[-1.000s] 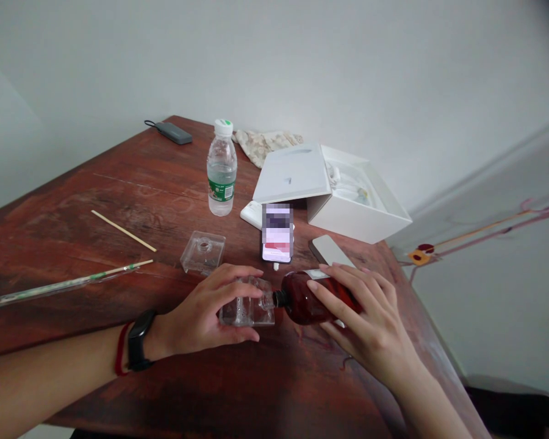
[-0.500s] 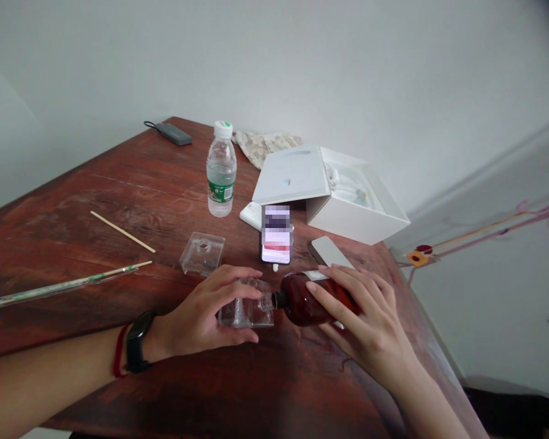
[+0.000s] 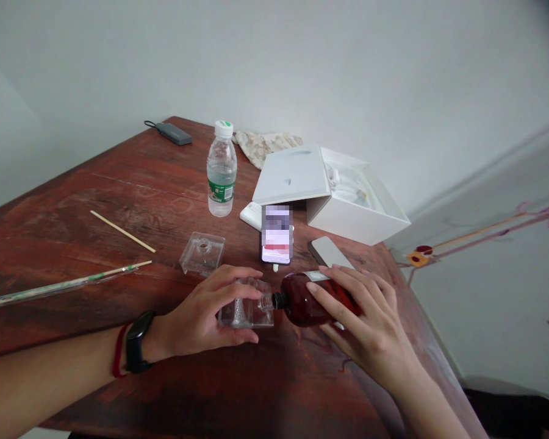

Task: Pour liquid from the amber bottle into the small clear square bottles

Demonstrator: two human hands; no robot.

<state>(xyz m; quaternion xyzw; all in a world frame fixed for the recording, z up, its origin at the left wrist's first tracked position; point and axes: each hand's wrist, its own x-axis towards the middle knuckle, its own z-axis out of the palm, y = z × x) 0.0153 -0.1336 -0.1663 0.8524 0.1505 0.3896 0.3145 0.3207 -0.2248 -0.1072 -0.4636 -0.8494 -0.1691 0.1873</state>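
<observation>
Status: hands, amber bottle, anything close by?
Left fingers around clear container. Right fingers gripping amber bottle, tipped over, neck at container's opening. Phone lies just beyond.

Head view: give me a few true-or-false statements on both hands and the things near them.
1. The right hand holds the dark red bottle. True.
2. The water bottle lies on its side. False: the water bottle stands upright.
3. The left hand is at the clear container. True.
4. The phone sits inside the white box. False: the phone lies outside the white box.
5. The dark red bottle's neck points toward the clear container. True.
</observation>
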